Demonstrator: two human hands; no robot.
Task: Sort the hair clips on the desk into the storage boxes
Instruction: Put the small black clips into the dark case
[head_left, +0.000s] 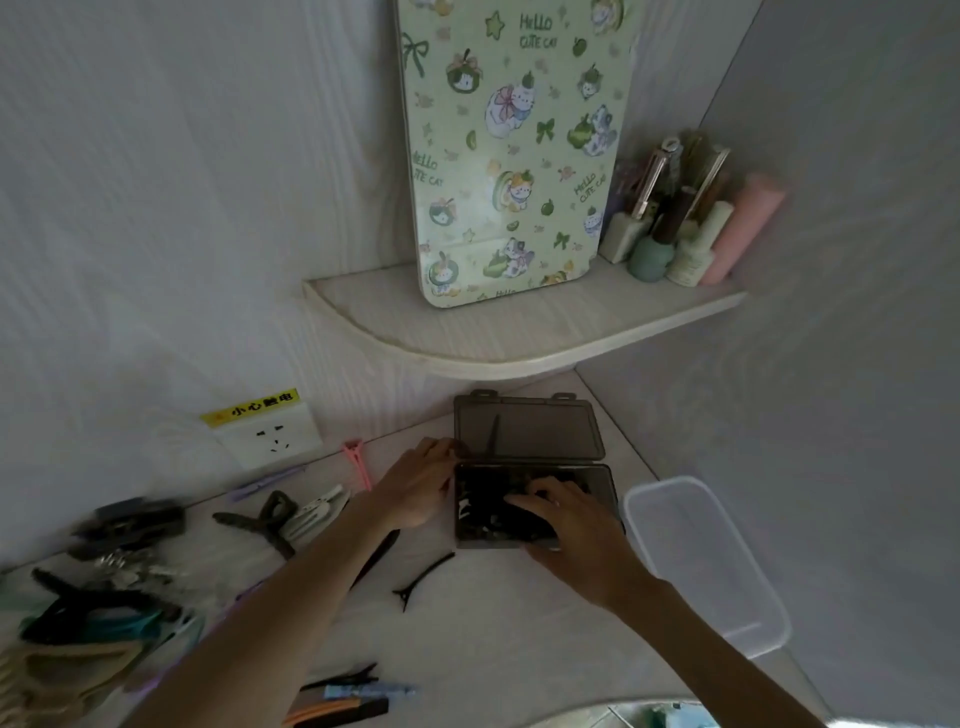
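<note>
A dark see-through storage box (613, 499) lies open on the desk with its lid (527, 426) flipped back, and dark clips lie inside it. My right hand (566, 525) reaches into the box with its fingers spread over the clips. My left hand (421, 486) rests against the box's left edge, fingertips at the hinge corner. A black duckbill clip (423, 577) lies on the desk in front of the box. A clear storage box (701, 561) stands to the right.
Several clips lie left of the box: a pink one (358, 462), a brown claw clip (265, 519), white ones (319, 512), and a heap at the far left (104, 582). More clips lie near the front edge (348, 696). A corner shelf (519, 332) holds a patterned board and bottles.
</note>
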